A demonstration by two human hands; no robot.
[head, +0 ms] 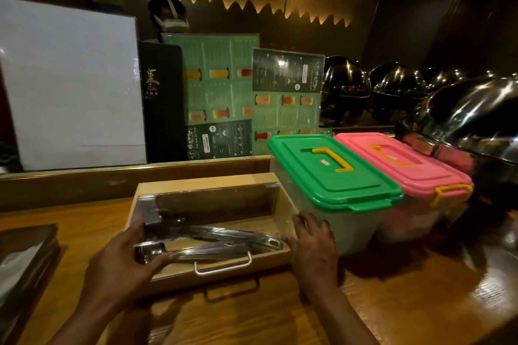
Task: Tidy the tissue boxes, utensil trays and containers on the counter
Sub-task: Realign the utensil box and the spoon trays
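Left hand [120, 266]: palm covers near-left corner of wooden tray [283, 199]; forearm cut off by bottom edge. Right hand [314, 249]: fingertips hidden behind tray's right wall; contact w/ green-lid box [333, 173] just right of it cannot be told. Metal tongs [224, 241] between the hands: count unclear under glare on clear lid. Dark box [25, 255] left of left hand: cut off by frame edge, contents unclear. Pink-lid box [403, 159] beyond right hand: contents too dim. Domed covers [476, 117] far right: cut off. Menu [218, 78] text behind: too small to read.
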